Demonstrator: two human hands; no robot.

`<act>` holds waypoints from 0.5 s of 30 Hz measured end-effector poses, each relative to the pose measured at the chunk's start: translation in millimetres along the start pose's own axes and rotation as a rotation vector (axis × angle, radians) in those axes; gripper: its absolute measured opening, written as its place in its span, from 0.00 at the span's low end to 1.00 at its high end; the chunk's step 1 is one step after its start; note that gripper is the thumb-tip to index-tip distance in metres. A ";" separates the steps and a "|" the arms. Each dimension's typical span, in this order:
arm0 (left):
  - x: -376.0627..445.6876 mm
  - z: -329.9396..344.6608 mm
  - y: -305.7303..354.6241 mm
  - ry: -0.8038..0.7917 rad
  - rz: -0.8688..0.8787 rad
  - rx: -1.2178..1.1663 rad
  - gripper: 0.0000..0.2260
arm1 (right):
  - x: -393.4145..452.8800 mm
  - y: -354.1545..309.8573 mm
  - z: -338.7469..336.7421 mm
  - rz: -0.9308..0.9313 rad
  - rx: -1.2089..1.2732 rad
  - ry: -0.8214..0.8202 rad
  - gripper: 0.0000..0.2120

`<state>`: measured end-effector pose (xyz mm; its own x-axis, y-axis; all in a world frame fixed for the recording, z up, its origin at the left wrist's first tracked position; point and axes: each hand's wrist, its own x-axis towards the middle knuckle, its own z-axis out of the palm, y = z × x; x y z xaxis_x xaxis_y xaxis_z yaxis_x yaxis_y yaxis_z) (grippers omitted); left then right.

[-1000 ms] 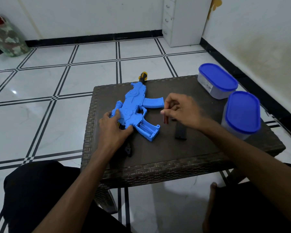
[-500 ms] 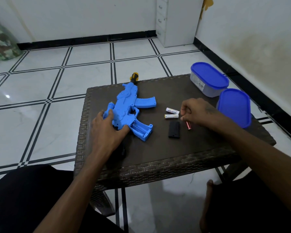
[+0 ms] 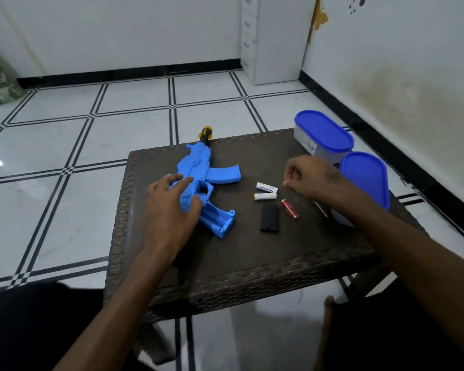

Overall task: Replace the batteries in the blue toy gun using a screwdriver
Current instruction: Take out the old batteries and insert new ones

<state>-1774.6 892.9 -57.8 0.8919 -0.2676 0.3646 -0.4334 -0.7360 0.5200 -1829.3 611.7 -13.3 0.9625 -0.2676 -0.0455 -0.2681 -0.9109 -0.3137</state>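
The blue toy gun lies on the dark woven table, its orange muzzle pointing away from me. Its grip shows an uncovered battery compartment. My left hand rests on the gun's body with fingers spread. The black battery cover lies to the right of the grip. A red battery lies beside the cover, and two white batteries lie just beyond it. My right hand hovers right of the white batteries, fingers loosely curled and holding nothing I can see. No screwdriver shows.
Two containers with blue lids stand at the table's right side, one at the far corner and one nearer behind my right wrist. A white drawer unit stands against the far wall. My knees are below the table's near edge.
My right hand set the red battery down beside the black cover and lifted away towards the white batteries. My left hand loosened its hold and spread its fingers over the gun.
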 end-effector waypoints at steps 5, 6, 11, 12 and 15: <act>21.6 7.8 27.7 -0.016 0.106 -0.086 0.14 | 36.8 31.4 -46.0 0.085 -0.137 0.259 0.10; 26.8 10.5 34.3 -0.026 0.119 -0.102 0.14 | 47.4 39.0 -52.4 0.126 -0.182 0.253 0.16; 51.2 31.2 61.5 -0.082 0.147 -0.157 0.14 | 89.5 74.9 -69.5 0.350 -0.300 0.001 0.44; 54.9 34.4 65.2 -0.101 0.154 -0.171 0.13 | 94.8 79.0 -70.9 0.367 -0.278 -0.068 0.47; 67.0 43.6 73.6 -0.118 0.185 -0.181 0.13 | 108.6 86.2 -72.4 0.369 -0.259 -0.156 0.47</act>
<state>-1741.2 793.7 -28.8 0.7996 -0.4655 0.3793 -0.5969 -0.5476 0.5863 -1751.0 481.4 23.4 0.7905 -0.5557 -0.2575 -0.5759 -0.8175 -0.0039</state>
